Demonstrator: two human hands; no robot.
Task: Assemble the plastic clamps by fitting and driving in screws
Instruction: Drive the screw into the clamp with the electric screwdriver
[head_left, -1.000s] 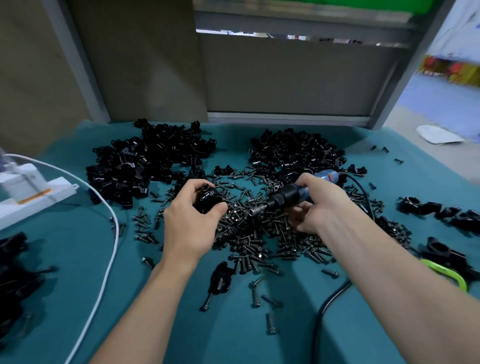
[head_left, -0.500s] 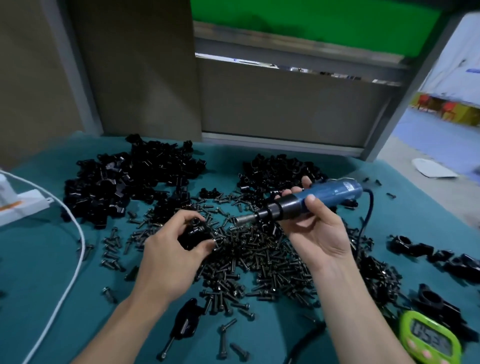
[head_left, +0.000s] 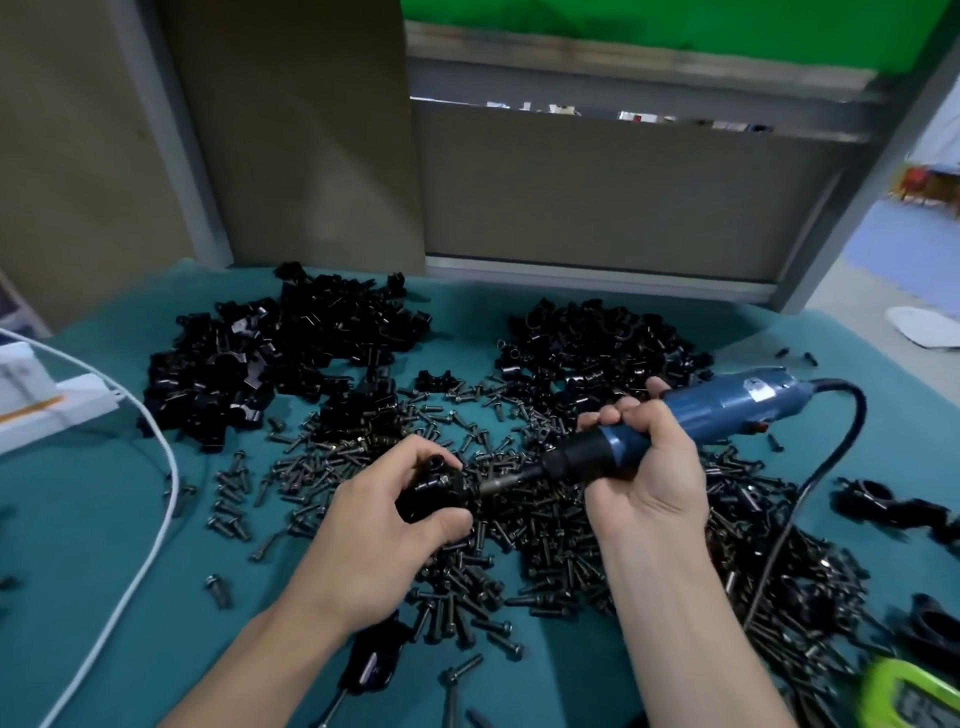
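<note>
Left hand (head_left: 384, 512) mostly hides the black clamp (head_left: 434, 496).

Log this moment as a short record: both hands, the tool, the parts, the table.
Left hand: grips a black clamp above the screws
Right hand: holds the blue electric screwdriver, fingers wrapped round its barrel
Bit: points left and appears to meet the clamp's side
Screws: loose heap spread under both hands
Clamp piles: one at back left, one at back right
Table: teal cloth cover
Other: white cable at left; green timer near right
</note>
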